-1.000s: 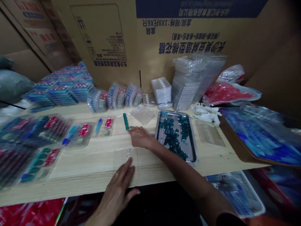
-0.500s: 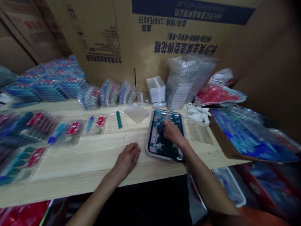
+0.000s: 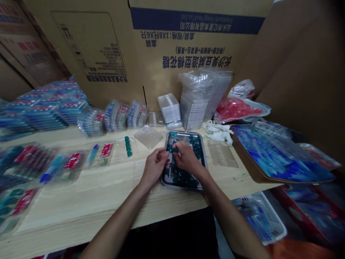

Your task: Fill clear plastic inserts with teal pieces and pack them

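A clear plastic tray (image 3: 204, 158) holding many dark teal glossy pieces (image 3: 195, 144) stands on the table in front of me. My left hand (image 3: 156, 163) is at the tray's left edge, its thumb and fingers pinched together. Over the pieces, my right hand (image 3: 185, 156) has its fingers curled in a pinch, close to the left fingertips. Whatever is between the fingers of either hand is too small to make out. Partly behind my left forearm lies a clear empty blister tray (image 3: 138, 172). Further left, another blister tray holds a row of teal pieces (image 3: 128, 146).
Filled packs with blue, red and green pieces (image 3: 72, 160) lie along the left. Stacked clear trays (image 3: 194, 104) stand at the back before a large carton (image 3: 107, 46). White gloves (image 3: 218, 132), a red-filled bag (image 3: 238, 109) and a box of blue pieces (image 3: 277, 154) are at right.
My left hand has moved right and up from the table to the tray's edge, beside my right hand. My right hand has drawn toward it. The camera view has shifted.
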A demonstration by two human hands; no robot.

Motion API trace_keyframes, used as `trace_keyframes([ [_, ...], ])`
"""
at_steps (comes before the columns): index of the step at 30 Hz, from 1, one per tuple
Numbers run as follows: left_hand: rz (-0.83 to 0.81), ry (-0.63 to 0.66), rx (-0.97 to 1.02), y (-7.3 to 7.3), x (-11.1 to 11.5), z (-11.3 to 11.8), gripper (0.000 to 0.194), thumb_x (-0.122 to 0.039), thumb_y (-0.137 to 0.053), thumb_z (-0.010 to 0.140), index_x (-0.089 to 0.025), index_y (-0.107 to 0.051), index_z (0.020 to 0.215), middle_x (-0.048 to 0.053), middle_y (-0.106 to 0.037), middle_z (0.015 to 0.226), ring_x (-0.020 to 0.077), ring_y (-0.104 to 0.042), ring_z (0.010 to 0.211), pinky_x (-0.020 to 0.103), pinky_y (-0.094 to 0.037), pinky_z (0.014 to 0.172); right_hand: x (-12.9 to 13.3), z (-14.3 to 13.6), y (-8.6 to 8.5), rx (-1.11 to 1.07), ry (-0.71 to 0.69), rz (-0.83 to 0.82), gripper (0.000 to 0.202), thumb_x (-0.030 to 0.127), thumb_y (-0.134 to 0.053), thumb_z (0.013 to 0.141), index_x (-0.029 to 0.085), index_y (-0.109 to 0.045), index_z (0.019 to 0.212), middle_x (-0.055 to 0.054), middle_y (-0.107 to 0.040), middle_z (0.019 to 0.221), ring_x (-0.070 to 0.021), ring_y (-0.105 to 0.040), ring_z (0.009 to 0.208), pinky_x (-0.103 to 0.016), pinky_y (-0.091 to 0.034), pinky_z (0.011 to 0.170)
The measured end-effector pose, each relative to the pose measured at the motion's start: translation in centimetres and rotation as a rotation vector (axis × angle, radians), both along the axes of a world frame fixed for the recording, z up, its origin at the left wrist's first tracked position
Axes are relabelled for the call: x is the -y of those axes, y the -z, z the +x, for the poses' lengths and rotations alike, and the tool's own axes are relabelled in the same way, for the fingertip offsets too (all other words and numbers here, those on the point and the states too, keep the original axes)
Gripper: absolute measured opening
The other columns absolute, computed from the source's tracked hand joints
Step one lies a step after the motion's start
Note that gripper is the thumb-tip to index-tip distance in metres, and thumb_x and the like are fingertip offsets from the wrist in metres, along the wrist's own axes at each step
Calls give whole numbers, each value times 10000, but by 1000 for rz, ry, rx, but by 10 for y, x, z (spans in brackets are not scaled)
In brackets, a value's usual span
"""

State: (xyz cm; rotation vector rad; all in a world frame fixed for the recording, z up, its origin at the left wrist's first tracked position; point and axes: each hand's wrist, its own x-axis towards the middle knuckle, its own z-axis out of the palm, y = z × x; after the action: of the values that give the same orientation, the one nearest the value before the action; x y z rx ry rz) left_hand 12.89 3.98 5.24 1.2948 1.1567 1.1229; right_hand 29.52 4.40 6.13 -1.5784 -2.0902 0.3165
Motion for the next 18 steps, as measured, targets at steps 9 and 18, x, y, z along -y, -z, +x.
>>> trace_keyframes([
  [9,-384,8,476,-4,-8,-6,240,-189,-824,665,-110,-755,881,90,-752,920,101,-668,705,199,-551,689,2,-22,8,-364,-145,-48,179,115,-442,867,189,-512,1014,-48,-640,882,-179,-613,823,-284,-458,753],
  [18,-308,-191,429,-7,-8,-61,242,-138,-822,588,-124,-747,818,60,-741,856,111,-673,703,228,-556,717,-3,-28,16,0,57,24,175,160,-456,897,165,-579,1021,-120,-601,1033,-245,-568,1003,-370,-439,871],
])
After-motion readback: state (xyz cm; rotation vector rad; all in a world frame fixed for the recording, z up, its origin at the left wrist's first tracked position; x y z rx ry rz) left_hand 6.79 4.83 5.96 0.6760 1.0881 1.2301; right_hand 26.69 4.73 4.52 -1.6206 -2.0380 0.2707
